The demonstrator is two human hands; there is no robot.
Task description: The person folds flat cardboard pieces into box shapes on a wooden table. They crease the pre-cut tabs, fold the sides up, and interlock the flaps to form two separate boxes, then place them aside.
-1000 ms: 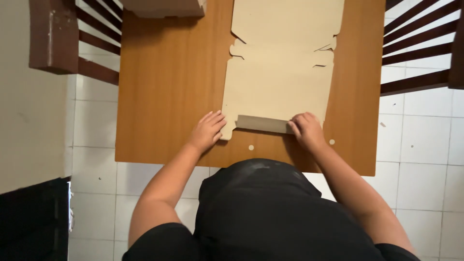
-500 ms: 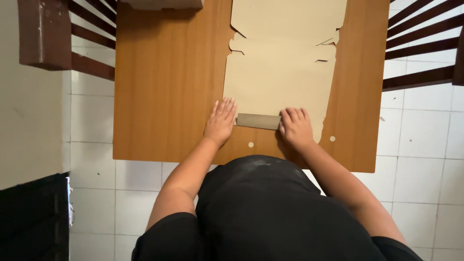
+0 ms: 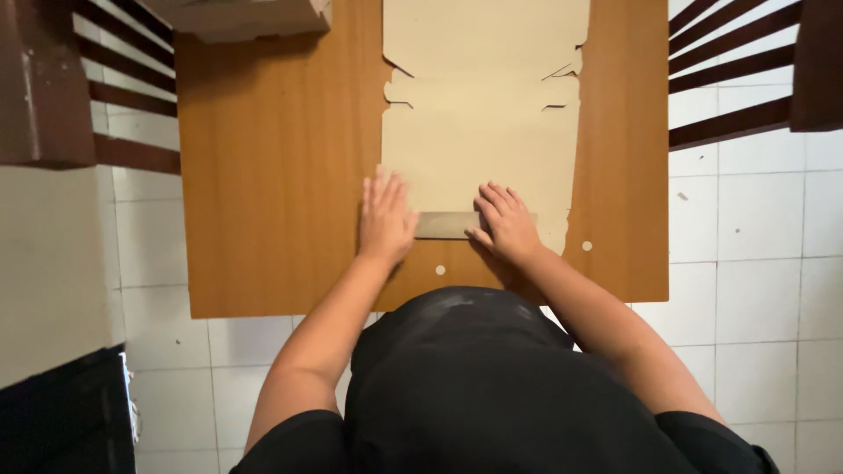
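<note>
From my remote feed, I am watching both hands pressing flat on a die-cut cardboard sheet that is lying unfolded on the wooden desk, reaching from its far edge to near the front edge. The left hand is resting palm down, fingers extended and together, on the sheet's near left corner; the right hand is lying with fingers spread, just beside it. Between them a narrow folded flap is sitting turned over along the sheet's near edge, both hands touching its ends. A cardboard box is standing at the desk's far left corner, and dark wooden chairs are flanking the desk on the white tiled floor
</note>
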